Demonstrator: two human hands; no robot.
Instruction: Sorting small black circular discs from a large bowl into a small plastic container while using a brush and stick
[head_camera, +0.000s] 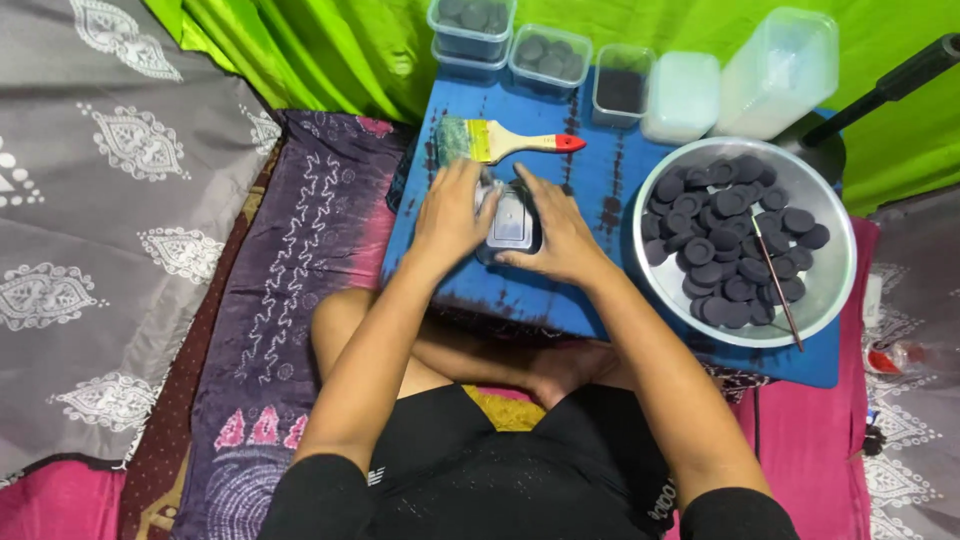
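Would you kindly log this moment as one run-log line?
left hand: on small clear container | right hand: same container | nearby: paintbrush, bowl of dark discs

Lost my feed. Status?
Left hand and right hand press a small lidded plastic container on the blue table. Paintbrush lies clear behind.

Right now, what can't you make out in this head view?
- Small clear container: both hands, left hand and right hand, cover its sides; contents unclear.
- Stacked tubs: tops cut off by the upper edge.
- Black pole: runs out at the right edge; its far end is unseen.
- Small items on the floor at far right: too small to identify.
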